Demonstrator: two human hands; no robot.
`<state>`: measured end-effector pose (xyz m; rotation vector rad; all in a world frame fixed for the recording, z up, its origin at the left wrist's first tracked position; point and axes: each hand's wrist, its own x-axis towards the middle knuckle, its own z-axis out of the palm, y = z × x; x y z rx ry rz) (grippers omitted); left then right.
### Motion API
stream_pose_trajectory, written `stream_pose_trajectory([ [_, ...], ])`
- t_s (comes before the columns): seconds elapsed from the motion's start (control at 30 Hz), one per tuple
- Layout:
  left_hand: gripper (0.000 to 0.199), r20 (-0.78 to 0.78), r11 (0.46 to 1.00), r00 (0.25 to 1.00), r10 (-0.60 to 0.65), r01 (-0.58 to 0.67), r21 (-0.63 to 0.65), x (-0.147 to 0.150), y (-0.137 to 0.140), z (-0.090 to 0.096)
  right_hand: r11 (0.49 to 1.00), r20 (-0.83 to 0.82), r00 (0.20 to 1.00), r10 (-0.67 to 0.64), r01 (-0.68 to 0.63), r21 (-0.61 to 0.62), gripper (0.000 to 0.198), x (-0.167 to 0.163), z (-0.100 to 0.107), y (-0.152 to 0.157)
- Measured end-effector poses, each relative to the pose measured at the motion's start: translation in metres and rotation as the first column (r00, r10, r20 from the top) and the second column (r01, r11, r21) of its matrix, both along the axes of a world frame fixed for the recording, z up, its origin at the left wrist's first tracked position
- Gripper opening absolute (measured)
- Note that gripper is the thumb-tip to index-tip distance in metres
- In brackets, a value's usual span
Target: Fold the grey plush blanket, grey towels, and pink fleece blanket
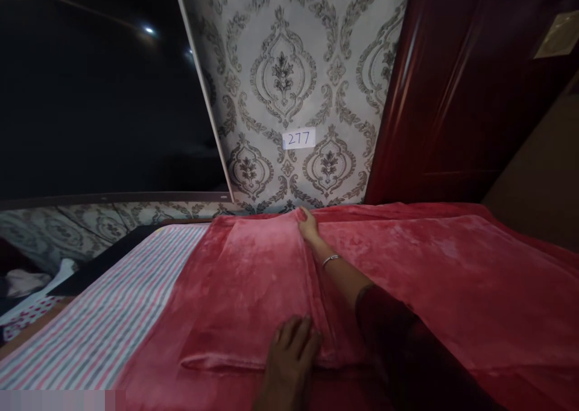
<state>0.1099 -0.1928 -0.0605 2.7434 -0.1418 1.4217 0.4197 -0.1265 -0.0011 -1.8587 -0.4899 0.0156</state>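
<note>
A red plush blanket (407, 278) lies spread out, with a folded-over section (266, 266) on its left part. My right hand (309, 225), with a silver bracelet at the wrist, reaches to the far end of that section. Its fingers are closed on the far corner of the fold, though the fingertips are partly hidden. My left hand (292, 348) rests on the near end of the same section, close to its right edge. The fingers of that hand are stretched forward over the cloth, holding nothing.
Striped cloth (136, 296) covers the surface to the left of the blanket. A large black screen (104, 97) stands at the back left. Patterned wallpaper (335, 73) bears a paper label (298, 138) reading 277. A dark red wooden panel (447, 97) rises at the right.
</note>
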Motion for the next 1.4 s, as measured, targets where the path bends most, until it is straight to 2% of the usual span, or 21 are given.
stream_pose_trajectory([
  [0.07,0.034,0.043,1.000,0.999,-0.025,0.025,-0.010,0.001,0.001,-0.002,0.999,-0.012,1.000,-0.003,0.003,-0.049,0.058,0.001,-0.007,-0.005],
  [0.2,0.033,0.029,0.998,0.997,-0.069,0.068,0.013,0.001,0.002,0.002,0.985,-0.057,0.997,-0.044,0.034,-0.167,0.055,0.002,-0.017,-0.014],
  [0.33,0.030,0.007,0.997,0.997,-0.071,0.071,0.015,0.000,0.001,0.005,0.971,-0.063,0.997,-0.043,0.027,-0.237,0.058,0.002,-0.011,-0.015],
  [0.47,0.036,-0.068,0.998,0.996,-0.055,0.057,0.016,-0.003,-0.001,0.006,0.958,-0.051,0.999,0.008,-0.022,-0.286,0.069,-0.003,-0.001,-0.021],
  [0.57,0.040,-0.115,0.998,0.991,-0.069,0.069,-0.002,-0.006,-0.003,0.010,0.947,-0.039,0.998,0.050,-0.060,-0.315,0.077,-0.014,0.003,-0.034],
  [0.73,0.039,-0.107,0.994,0.989,-0.106,0.105,-0.011,-0.007,-0.004,0.018,0.930,0.006,0.992,0.125,-0.115,-0.348,0.071,-0.045,0.002,-0.063],
  [0.83,0.039,-0.154,0.994,0.982,-0.108,0.106,-0.019,-0.007,-0.006,0.019,0.918,0.053,0.986,0.157,-0.126,-0.377,0.076,-0.061,0.002,-0.074],
  [1.0,0.040,-0.196,0.995,0.976,-0.098,0.098,-0.013,-0.011,-0.007,0.018,0.893,0.106,0.981,0.160,-0.098,-0.440,0.081,-0.083,0.017,-0.082],
  [1.07,0.042,-0.231,0.996,0.969,-0.089,0.089,-0.012,-0.013,-0.007,0.021,0.856,0.205,0.957,0.205,-0.073,-0.512,0.082,-0.098,0.024,-0.088],
  [1.17,0.042,-0.289,0.994,0.951,-0.109,0.104,-0.033,-0.016,-0.010,0.025,0.772,0.334,0.864,0.378,-0.095,-0.628,0.079,-0.129,0.022,-0.101],
  [1.3,0.047,-0.345,0.993,0.931,-0.118,0.100,-0.070,-0.023,-0.017,0.027,0.642,0.288,0.766,0.575,-0.203,-0.740,0.075,-0.159,-0.002,-0.122],
  [1.37,0.049,-0.382,0.987,0.912,-0.151,0.117,-0.112,-0.027,-0.017,0.030,0.597,0.256,0.761,0.597,-0.208,-0.775,0.073,-0.164,-0.015,-0.128],
  [1.4,0.046,-0.397,0.980,0.899,-0.185,0.137,-0.145,-0.029,-0.015,0.035,0.590,0.252,0.764,0.594,-0.200,-0.782,0.073,-0.165,-0.019,-0.130],
])
